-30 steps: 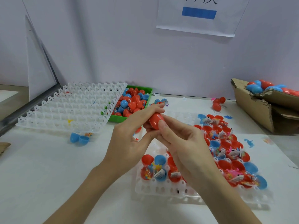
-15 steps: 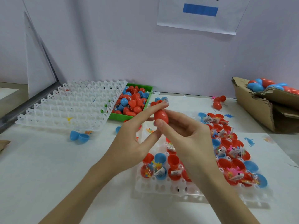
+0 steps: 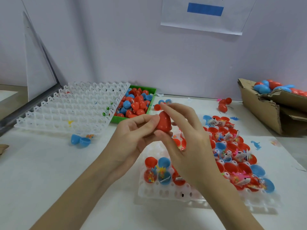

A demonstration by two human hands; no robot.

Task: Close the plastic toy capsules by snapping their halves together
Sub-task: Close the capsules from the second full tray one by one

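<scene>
A closed red capsule (image 3: 163,122) is held upright above the table, in the middle of the view. My left hand (image 3: 132,136) grips it from the left with curled fingers. My right hand (image 3: 187,143) pinches it with the index fingertip on its top and the thumb under its bottom, the other fingers spread. Below the hands a clear tray (image 3: 166,193) holds several open red and blue capsule halves with small toys and sweets inside.
An empty clear tray (image 3: 66,110) lies at the left, beside a green bin (image 3: 116,119) of red and blue halves. A blue open capsule (image 3: 80,140) lies near it. A torn cardboard box (image 3: 259,110) with capsules stands at the right. Loose red capsules (image 3: 224,103) lie behind.
Both hands have lifted the red capsule slightly and turned it upright. My right fingers have spread, with the index now on the capsule's top.
</scene>
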